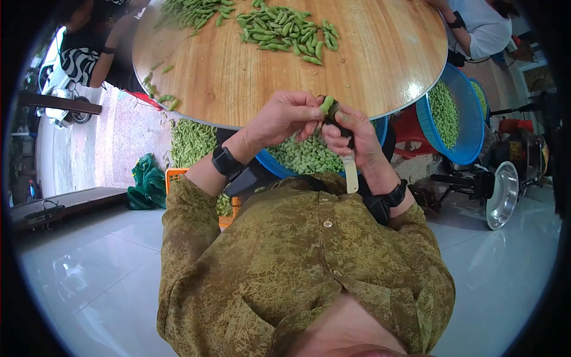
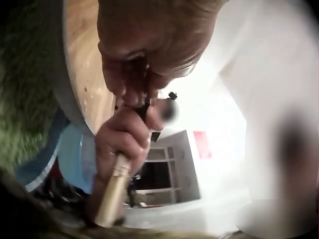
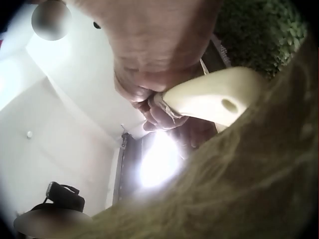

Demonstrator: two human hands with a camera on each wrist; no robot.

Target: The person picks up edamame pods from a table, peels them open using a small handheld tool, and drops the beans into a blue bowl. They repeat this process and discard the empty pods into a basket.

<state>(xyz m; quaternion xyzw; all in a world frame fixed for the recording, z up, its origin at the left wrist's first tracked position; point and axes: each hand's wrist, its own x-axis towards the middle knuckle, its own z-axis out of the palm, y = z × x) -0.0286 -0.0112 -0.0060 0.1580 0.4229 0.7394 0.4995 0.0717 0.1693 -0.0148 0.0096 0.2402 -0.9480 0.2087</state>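
In the head view, my left hand (image 1: 285, 116) pinches a green bean pod (image 1: 327, 104) between thumb and forefinger, over the table's near edge. My right hand (image 1: 357, 131) grips a cream-handled tool (image 1: 352, 177), its handle pointing down towards my shirt. A dark part of that tool shows by the right thumb, right at the pod. Seen from the left wrist, the cream handle (image 2: 113, 191) sticks out below the right fist. A hole marks the handle's end (image 3: 229, 104) in the right wrist view. The fingers hide most of the tool's working end.
Piles of pods (image 1: 285, 30) lie on the round wooden table (image 1: 380, 53). Below my hands is a blue basin of shelled beans (image 1: 303, 156). Another blue basket (image 1: 467, 113) of beans stands at right, near a metal bowl (image 1: 505, 196). Two other people sit across.
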